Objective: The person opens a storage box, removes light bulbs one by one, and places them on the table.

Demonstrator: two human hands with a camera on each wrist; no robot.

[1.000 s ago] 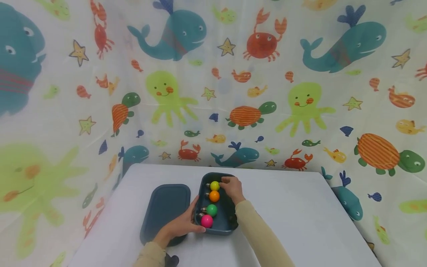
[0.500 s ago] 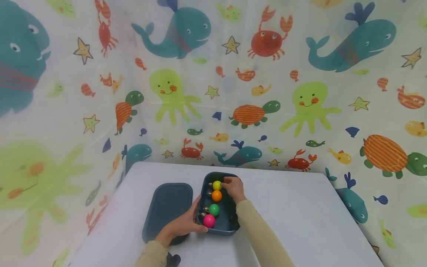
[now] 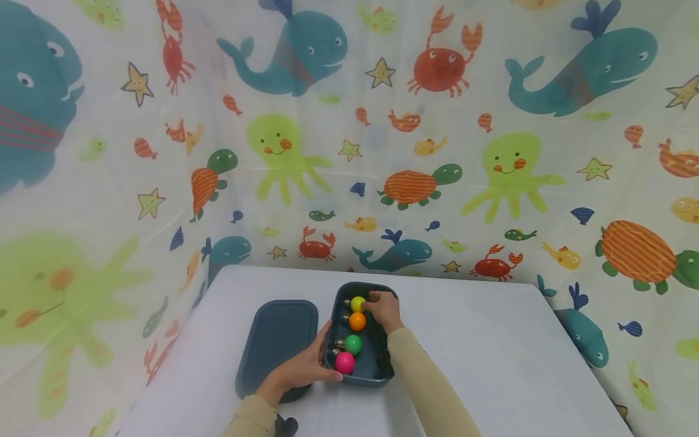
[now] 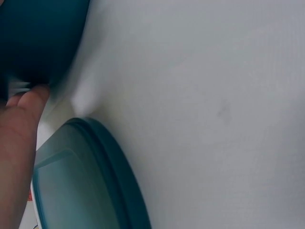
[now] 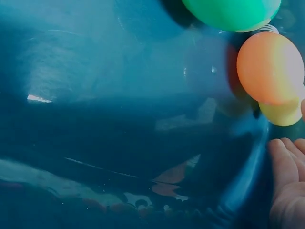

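A dark teal box (image 3: 364,382) stands in the middle of the table. Along its left side lie a yellow light bulb (image 3: 358,304), an orange one (image 3: 357,321), a green one (image 3: 352,345) and a pink one (image 3: 344,362), metal bases pointing left. My left hand (image 3: 303,368) holds the near left corner, thumb along the front wall, fingers at the left side. Inside the far end, my right hand (image 3: 384,311) is at the yellow bulb. In the right wrist view, a digit touches that bulb (image 5: 281,116), while the other fingertips (image 5: 277,144) stand apart from it.
A flat dark teal lid (image 3: 283,332) lies on the white table left of the box, partly behind my left hand. A dark rounded thing (image 3: 287,426) shows beside the left sleeve. Behind the table hangs a curtain (image 3: 338,182) printed with sea animals.
The whole scene has shifted slightly to the right in the head view. Relative to the box, both hands and the bulbs keep their places.
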